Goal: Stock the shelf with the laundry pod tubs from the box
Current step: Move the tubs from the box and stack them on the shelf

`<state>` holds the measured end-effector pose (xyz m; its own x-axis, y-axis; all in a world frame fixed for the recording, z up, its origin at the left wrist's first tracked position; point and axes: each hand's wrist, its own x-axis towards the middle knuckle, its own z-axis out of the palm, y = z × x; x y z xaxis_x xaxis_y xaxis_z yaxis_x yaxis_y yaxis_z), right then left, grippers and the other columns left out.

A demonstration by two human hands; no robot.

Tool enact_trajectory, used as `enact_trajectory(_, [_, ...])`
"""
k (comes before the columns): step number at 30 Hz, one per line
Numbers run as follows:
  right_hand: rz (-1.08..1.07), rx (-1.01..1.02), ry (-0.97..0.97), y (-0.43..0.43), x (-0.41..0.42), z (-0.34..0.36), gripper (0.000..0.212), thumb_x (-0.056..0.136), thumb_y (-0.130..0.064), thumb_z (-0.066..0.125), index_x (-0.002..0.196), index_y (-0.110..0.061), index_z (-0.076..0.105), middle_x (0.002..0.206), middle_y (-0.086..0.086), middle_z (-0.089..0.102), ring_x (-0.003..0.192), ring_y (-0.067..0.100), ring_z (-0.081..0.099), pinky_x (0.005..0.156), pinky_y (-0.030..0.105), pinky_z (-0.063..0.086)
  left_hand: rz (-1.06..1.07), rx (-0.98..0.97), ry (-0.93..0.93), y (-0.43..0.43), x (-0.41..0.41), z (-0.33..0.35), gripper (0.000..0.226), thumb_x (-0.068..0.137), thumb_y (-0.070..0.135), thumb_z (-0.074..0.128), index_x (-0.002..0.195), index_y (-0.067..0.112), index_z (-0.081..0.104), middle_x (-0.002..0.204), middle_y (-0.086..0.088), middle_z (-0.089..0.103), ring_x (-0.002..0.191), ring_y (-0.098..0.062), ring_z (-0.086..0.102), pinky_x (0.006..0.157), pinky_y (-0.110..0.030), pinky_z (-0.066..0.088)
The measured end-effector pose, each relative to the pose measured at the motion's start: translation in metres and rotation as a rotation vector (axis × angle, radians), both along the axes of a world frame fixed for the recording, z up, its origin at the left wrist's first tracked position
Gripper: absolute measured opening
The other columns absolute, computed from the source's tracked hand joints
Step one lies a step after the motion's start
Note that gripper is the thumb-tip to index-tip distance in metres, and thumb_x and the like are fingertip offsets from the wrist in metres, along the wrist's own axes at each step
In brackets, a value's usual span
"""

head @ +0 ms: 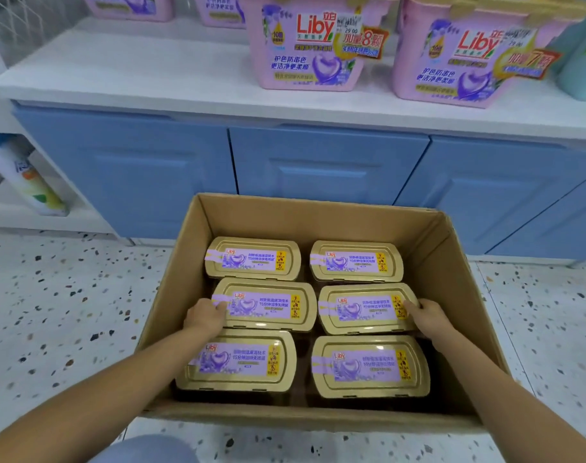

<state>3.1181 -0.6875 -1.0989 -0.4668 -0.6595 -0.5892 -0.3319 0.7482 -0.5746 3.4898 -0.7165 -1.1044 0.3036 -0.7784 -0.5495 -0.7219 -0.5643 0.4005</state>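
- Middle-left tub in the box: my left hand grips its left end, thumb flat on the gold lid, other fingers down past the rim, out of sight.
- Middle-right tub: my right hand grips its right end, thumb on the lid edge, other fingers hidden down the side.
- Both tubs sit level in the middle row, between my hands, side by side.
- Six tubs in the box, two columns by three rows: the two above plus far-left tub, far-right tub, near-left tub, near-right tub. All lids up, purple labels.
- One cardboard box, open, on the speckled floor, just in front of the blue cabinet doors; three doors in view.
- White shelf above the doors holds four pink tubs: two at the front, and; two farther back left, cut off by the frame, and.
- One teal bottle at the shelf's right end.
- One white bottle on a low shelf, far left.
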Motion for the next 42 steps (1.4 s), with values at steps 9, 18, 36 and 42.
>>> enact_trajectory(9, [0.019,-0.021,0.011,-0.004,-0.001,-0.005,0.024,0.095,-0.024,0.048,0.101,-0.003,0.056,0.097,0.013,0.058,0.091,0.026,0.053,0.083,0.039,0.044,0.074,0.016,0.185,-0.014,0.009,-0.022,0.048,0.095,0.039,0.043,0.115,0.0,0.06,0.115,-0.02,0.064,0.107,-0.038,0.058,0.095,-0.043,0.046])
enact_trajectory(18, [0.003,-0.063,0.045,-0.004,0.002,-0.002,0.03,0.094,-0.02,0.05,0.105,0.006,0.061,0.091,0.012,0.059,0.086,0.025,0.054,0.075,0.033,0.04,0.091,-0.003,0.164,-0.01,0.007,-0.013,0.047,0.097,0.034,0.041,0.12,-0.004,0.057,0.119,-0.022,0.061,0.11,-0.04,0.056,0.093,-0.042,0.044])
enact_trajectory(36, [0.09,-0.302,0.289,-0.007,-0.006,0.102,0.04,0.091,-0.035,0.053,0.084,0.003,0.063,0.084,0.019,0.062,0.08,0.031,0.053,0.068,0.032,0.037,-0.15,-0.513,-0.165,-0.013,0.012,0.092,0.049,0.094,0.041,0.042,0.078,-0.001,0.061,0.081,-0.021,0.065,0.076,-0.037,0.056,0.062,-0.033,0.036])
enact_trajectory(42, [0.048,-0.476,0.279,-0.017,-0.018,0.195,0.035,0.085,-0.034,0.06,0.06,-0.009,0.058,0.061,0.01,0.055,0.057,0.03,0.058,0.048,0.031,0.046,-0.109,-0.588,-0.057,-0.026,0.02,0.178,0.049,0.092,0.036,0.048,0.066,-0.004,0.059,0.067,-0.022,0.06,0.075,-0.037,0.057,0.062,-0.035,0.037])
